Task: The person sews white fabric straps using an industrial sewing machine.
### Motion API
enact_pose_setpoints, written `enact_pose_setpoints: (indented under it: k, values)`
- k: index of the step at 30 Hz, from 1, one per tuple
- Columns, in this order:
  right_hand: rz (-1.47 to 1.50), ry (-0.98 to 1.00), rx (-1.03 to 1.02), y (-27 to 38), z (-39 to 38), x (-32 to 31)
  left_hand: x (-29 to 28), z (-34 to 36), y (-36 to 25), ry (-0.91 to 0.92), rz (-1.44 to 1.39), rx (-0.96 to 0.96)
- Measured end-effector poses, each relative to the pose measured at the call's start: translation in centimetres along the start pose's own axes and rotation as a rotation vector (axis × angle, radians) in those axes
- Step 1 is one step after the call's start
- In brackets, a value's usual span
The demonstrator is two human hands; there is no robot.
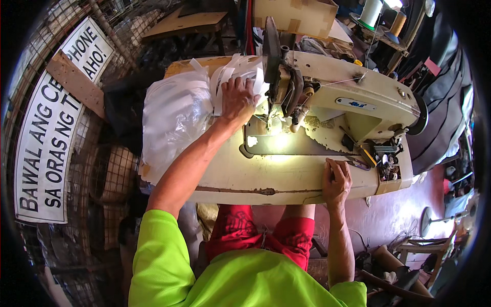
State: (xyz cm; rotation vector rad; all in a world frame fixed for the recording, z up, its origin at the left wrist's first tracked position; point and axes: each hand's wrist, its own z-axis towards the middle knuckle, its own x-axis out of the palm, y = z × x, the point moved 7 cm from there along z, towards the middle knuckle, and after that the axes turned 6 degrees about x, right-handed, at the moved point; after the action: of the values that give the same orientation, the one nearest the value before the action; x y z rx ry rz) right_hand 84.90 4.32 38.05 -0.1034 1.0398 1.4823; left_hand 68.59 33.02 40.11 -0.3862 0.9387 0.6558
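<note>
The white strips (pixel 236 65) are found at the far left of the bench (pixel 225 179), beside the head of the machine (pixel 358 92). They are covered in part by the left grip (pixel 238 102), by which they are touched from above; the rest of the loose, curled heap is seen beyond the fingertips and to either side of them. No single long axis is shared by the heap: some strips are bent into loops, while one, close to the machine, is seen running nearly straight away from the person.

The left grip is plainly the nearer one, its forearm being slanted from the lower left up to the strips. Its fingers are slightly spread and bent; whether a strip is pinched beneath them cannot be told, since the undersides are hidden. The lit needle end (pixel 276 124) is placed to the right of this grip and closer to the person, so the relation to be judged is a short diagonal between the two.

The right grip (pixel 337 180) is rested at the near edge of the bench, well apart from the strips, with its fingers loosely curled; whether anything is held there cannot be told. The snips (pixel 359 163) are set just beside it.
</note>
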Motion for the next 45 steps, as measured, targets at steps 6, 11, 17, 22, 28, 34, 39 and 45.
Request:
enact_pose_setpoints:
  k: [6, 11, 17, 22, 28, 34, 39, 45]
  values:
    - [0.013, -0.019, -0.010, -0.2, -0.1, 0.0, -1.4, -1.5, -2.3, -0.047, -0.012, 0.157]
    - [0.040, -0.022, -0.011, 0.2, -0.1, 0.0, -4.7, -7.4, -5.0, -0.100, -0.214, 0.184]
    - [0.000, 0.030, 0.027, -0.4, -0.2, 0.2, -12.0, -17.8, 0.4, -0.202, -0.123, -0.109]
    - [-0.018, 0.017, -0.001, -0.6, -0.3, 0.2, -15.4, -18.0, 7.3, -0.210, 0.012, -0.110]
    - [-0.045, -0.013, -0.036, 0.0, -0.4, 0.2, -10.8, -16.1, 13.9, 0.188, 0.109, -0.039]
    - [-0.015, 0.035, 0.059, -0.9, -0.5, 0.3, -12.1, -17.2, 11.6, 0.085, 0.094, -0.132]
    - [-0.052, 0.021, 0.030, -0.9, -0.4, 0.5, -10.5, -19.6, 13.1, 0.201, 0.082, -0.223]
    - [-0.032, -0.019, -0.047, -0.5, -0.4, 0.5, -13.1, -19.4, 11.6, 0.254, 0.118, -0.330]
